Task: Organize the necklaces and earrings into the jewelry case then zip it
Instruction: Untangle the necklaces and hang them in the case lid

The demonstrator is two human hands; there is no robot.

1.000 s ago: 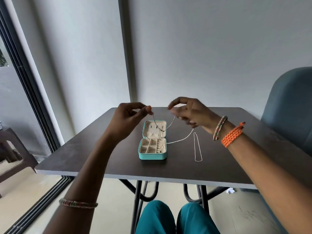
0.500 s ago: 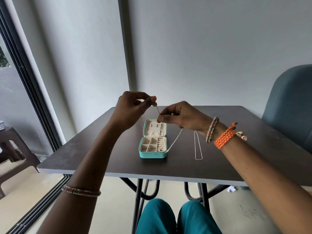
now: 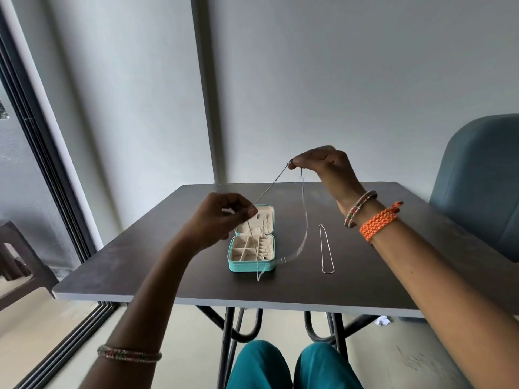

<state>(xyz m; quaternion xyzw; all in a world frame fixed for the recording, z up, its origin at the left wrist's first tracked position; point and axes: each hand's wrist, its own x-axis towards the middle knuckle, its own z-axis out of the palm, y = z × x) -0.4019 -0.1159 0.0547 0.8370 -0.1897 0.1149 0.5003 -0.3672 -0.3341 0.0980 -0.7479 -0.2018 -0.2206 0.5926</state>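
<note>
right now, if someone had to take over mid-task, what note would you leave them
Left hand: pinches the silver chain necklace above the open teal jewelry case.
Right hand: pinches the same chain higher up, so it runs taut between the hands; the rest hangs in a blurred loop down to the case's front edge.
Second silver necklace: flat on the dark table, right of the case.
Done: case is open, and small pieces already sit in the right-hand compartments, too small to identify.
Left: stow the held chain, then the second necklace, then zip the case.
</note>
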